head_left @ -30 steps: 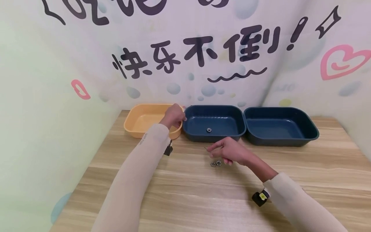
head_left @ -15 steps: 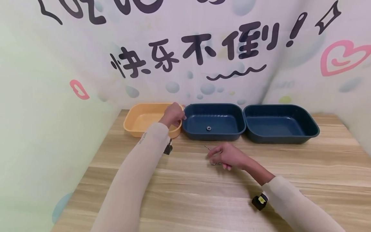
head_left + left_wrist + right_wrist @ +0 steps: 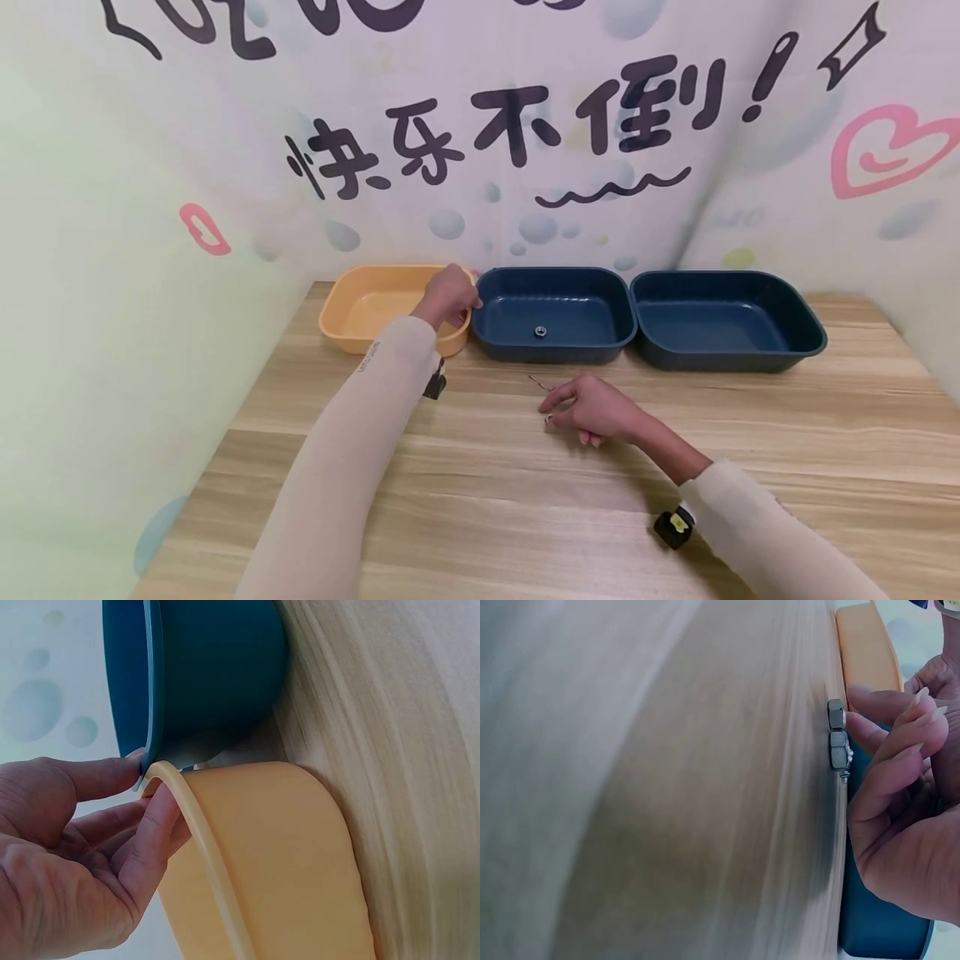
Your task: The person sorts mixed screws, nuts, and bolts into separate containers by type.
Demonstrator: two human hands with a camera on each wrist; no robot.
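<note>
My left hand (image 3: 450, 297) pinches the meeting rims of the yellow bin (image 3: 262, 840) and the middle blue bin (image 3: 214, 667); its thumb lies at the blue rim, and other fingers reach inside the yellow one. Over the tabletop, my right hand (image 3: 596, 407) is lowered with thumb and index finger at a metal nut (image 3: 549, 420). In the right wrist view a nut (image 3: 836, 715) and another nut (image 3: 840, 751) sit side by side by the fingertips; whether they grip one is unclear. A thin screw-like piece (image 3: 537, 382) lies just beyond the index finger.
One nut (image 3: 540, 332) lies inside the middle blue bin. To its right stands a second blue bin (image 3: 727, 360), and the three bins line the back of the wooden table (image 3: 480, 517) against a printed cloth wall (image 3: 420, 233).
My right hand has come down and slightly nearer, from beside the thin piece to the nuts, now mostly covering them. My left hand keeps its place on the rims.
</note>
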